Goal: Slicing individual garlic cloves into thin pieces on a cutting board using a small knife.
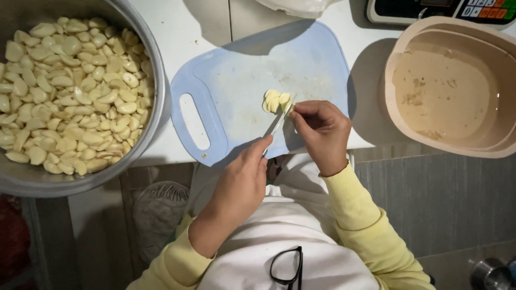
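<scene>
A light blue cutting board lies on the white counter. On it sits a small pile of pale sliced garlic. My left hand grips a small knife, index finger stretched along it, and the blade points up and to the right toward the pile. My right hand is curled at the pile's right edge. Its thumb and fingertips pinch a garlic piece against the blade tip. The knife handle is hidden inside my left hand.
A large metal pot full of peeled garlic cloves stands at the left. A beige tub with a few scraps stands at the right. A scale and a white bag are at the back. Black glasses hang on my shirt.
</scene>
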